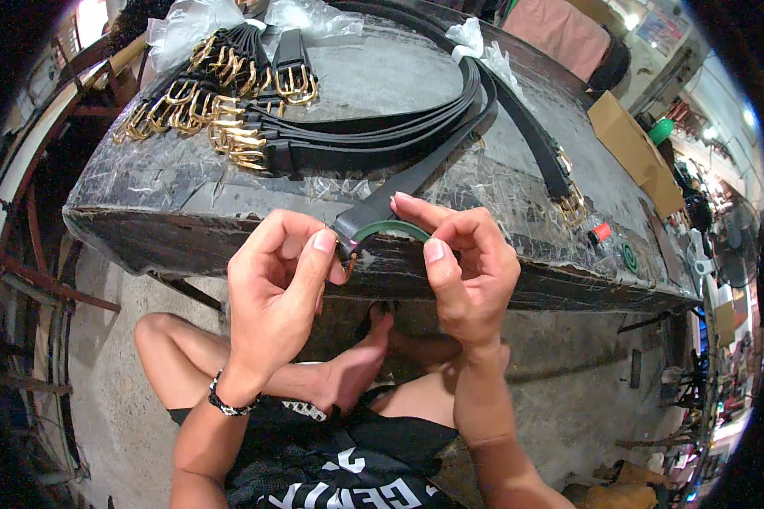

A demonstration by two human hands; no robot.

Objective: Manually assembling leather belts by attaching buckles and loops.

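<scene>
Just in front of the table's near edge, my left hand (273, 284) is closed in a pinch on the buckle end of a black belt (392, 188). Part of a gold-coloured buckle (351, 266) shows beside those fingertips; the rest of it is hidden by them. A narrow green strip (390, 227) arches from the belt end across to my right hand (477, 276). My right thumb and forefinger pinch its far end, with the other fingers raised. Behind my hands, the belt's strap runs back over the table edge toward a bundle of black belts (356, 140).
More belts with gold buckles (178, 102) lie at the table's (157, 187) far left, near clear plastic wrap (178, 34). At right are another belt bundle (539, 161), a bottle with a red label (601, 232), a green ring (629, 256) and a cardboard box (632, 148).
</scene>
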